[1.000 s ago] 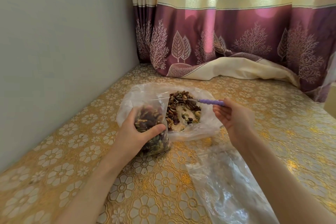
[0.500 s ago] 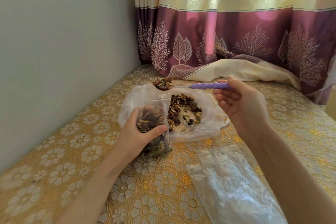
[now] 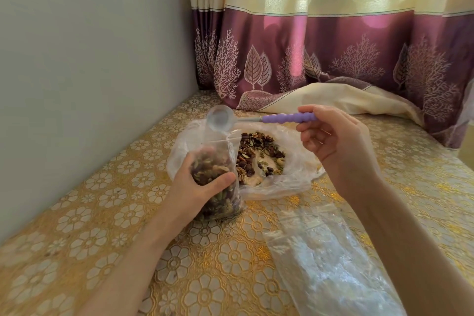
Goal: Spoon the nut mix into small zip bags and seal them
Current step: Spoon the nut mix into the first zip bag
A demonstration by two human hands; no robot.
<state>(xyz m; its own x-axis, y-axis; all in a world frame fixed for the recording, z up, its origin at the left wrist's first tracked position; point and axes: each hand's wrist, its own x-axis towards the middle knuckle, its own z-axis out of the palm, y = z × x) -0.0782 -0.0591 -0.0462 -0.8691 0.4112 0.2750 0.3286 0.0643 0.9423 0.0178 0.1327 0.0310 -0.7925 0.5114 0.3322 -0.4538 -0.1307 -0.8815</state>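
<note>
My left hand [image 3: 198, 191] grips a small clear zip bag [image 3: 218, 177] that stands upright on the table, well filled with nut mix, its mouth open at the top. My right hand [image 3: 333, 146] holds a spoon by its purple ribbed handle [image 3: 288, 118]. The spoon's bowl [image 3: 219, 118] is tipped on its side, empty, just above the bag's open mouth. Behind the small bag lies a large crumpled plastic bag [image 3: 289, 182], spread open, with the remaining nut mix [image 3: 259, 154] heaped on it.
The table [image 3: 128, 226] wears a gold floral cloth. Flat clear plastic bags [image 3: 331, 264] lie at the front right, under my right forearm. A grey wall runs along the left. A purple and cream curtain [image 3: 333, 54] hangs at the back, its hem bunched on the table.
My right hand lifted the spoon out of the nut heap loaded, carried it left over the small bag and tipped it; the spoon's bowl is now empty. My left hand kept its hold.
</note>
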